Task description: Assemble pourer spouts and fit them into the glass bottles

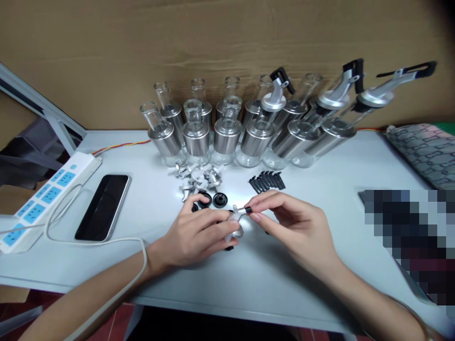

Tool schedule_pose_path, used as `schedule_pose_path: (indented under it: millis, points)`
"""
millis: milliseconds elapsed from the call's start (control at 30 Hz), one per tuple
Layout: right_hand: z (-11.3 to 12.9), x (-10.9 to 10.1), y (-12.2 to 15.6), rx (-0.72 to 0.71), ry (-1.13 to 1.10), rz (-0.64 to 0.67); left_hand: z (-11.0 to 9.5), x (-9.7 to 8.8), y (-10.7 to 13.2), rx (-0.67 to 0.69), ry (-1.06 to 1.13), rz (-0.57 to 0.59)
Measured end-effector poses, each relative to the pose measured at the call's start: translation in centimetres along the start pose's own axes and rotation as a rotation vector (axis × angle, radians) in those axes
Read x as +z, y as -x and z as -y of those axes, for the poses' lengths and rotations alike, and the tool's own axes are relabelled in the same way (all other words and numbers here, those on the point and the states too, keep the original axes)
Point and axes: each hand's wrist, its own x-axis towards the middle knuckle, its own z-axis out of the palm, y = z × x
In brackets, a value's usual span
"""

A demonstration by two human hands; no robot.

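Observation:
My left hand [194, 234] is closed round a small silver pourer spout [236, 222] just above the white table [291, 279]. My right hand [289, 218] pinches a small black tip [248, 209] at the end of that spout. Loose silver spouts [197, 177] lie in a heap just beyond my hands, with black round gaskets [213, 200] beside them. A row of small black tips [267, 181] lies to the right of the heap.
Several glass bottles with metal sleeves [227, 135] stand along the back, three at the right fitted with pourers [337, 97]. A phone [103, 206] and a white power strip [42, 199] with cable lie at left. A patterned pouch [426, 149] sits at right.

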Motion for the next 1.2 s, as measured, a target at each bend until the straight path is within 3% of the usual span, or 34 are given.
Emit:
schedule_pose_path:
  millis: [433, 1200]
  points:
    - [-0.5, -0.62, 0.29, -0.086, 0.192, 0.042, 0.02, -0.03, -0.02, 0.009, -0.002, 0.016]
    - [-0.37, -0.66, -0.01, -0.044, 0.092, 0.028, 0.17, 0.07, -0.4, 0.056, -0.005, 0.057]
